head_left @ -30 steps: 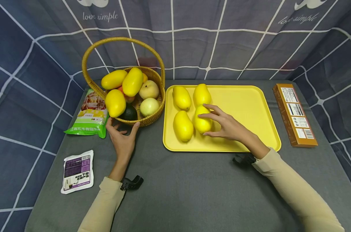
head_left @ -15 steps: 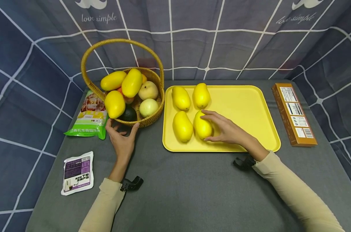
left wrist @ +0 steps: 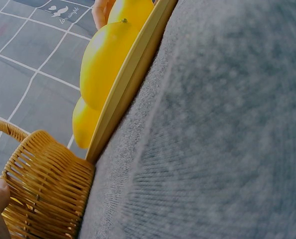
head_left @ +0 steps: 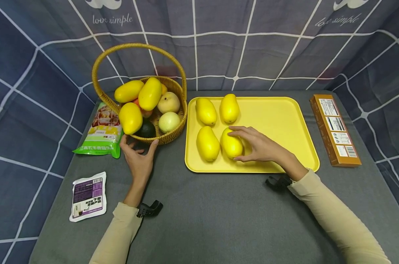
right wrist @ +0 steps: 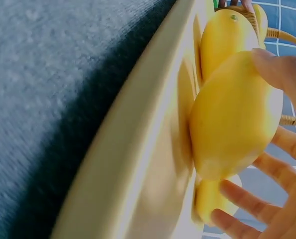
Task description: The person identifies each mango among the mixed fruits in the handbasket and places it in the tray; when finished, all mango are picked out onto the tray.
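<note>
My right hand (head_left: 260, 146) holds a yellow mango (head_left: 232, 143) at the front of the yellow tray (head_left: 278, 121), fingers over its far side and thumb at its near end. The right wrist view shows the thumb on the mango (right wrist: 235, 117) and the other fingers spread behind it. Left of it lies another mango (head_left: 208, 143); two more, a left one (head_left: 206, 111) and a right one (head_left: 229, 108), lie behind. My left hand (head_left: 139, 161) touches the front of the wicker basket (head_left: 173, 137), thumb and index finger apart. In the left wrist view, the thumb rests against the weave.
The tall-handled basket holds several mangoes (head_left: 150, 94), a dark green avocado (head_left: 146, 129) and pale round fruits (head_left: 169, 122). A green food bag (head_left: 102, 134) lies left of it, with a purple-white pouch (head_left: 88, 197) nearer. An orange-brown box (head_left: 335, 130) lies right of the tray.
The mango in my right hand has moved slightly towards me and to the right, away from the mango behind it, and turned a little. My left hand and the basket stay put.
</note>
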`<state>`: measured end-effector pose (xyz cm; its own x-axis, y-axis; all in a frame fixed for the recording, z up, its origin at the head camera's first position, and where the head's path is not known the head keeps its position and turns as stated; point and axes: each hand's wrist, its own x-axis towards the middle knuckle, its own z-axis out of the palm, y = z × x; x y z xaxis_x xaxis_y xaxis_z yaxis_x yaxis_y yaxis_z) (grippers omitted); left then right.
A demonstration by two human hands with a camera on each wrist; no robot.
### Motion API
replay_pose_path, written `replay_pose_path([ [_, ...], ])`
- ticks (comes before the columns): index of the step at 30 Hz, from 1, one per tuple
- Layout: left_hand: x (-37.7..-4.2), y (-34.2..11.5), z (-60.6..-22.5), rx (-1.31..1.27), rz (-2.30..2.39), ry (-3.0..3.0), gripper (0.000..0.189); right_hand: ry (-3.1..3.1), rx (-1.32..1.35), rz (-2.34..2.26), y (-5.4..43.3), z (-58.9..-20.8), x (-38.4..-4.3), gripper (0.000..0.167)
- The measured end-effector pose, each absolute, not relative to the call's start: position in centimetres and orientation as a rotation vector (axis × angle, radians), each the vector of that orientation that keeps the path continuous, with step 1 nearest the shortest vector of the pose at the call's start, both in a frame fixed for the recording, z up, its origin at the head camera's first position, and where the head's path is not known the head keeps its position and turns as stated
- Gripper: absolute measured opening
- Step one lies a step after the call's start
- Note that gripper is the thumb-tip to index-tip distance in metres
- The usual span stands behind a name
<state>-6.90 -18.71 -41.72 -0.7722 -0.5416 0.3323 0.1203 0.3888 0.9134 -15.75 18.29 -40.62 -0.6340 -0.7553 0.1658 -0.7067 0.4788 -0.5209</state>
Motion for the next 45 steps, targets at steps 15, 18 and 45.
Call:
replay_pose_path([
  [15, -6.9, -18.7, -41.7, 0.374, -1.413, -2.048, 0.084, 2.6, -1.334, -0.827, 17.9, -40.9, -16.2, 0.076],
  [18, -6.9, -18.7, -41.7, 0.367, -1.415, -2.049, 0.084, 2.597, -1.353, -0.823, 18.0, -41.0, -16.2, 0.074],
  [45, -7.9, -20.4, -44.9, 0.372, -1.389, -2.059, 0.088, 2.617, -1.533, -0.846, 16.1, -40.5, -16.3, 0.071],
])
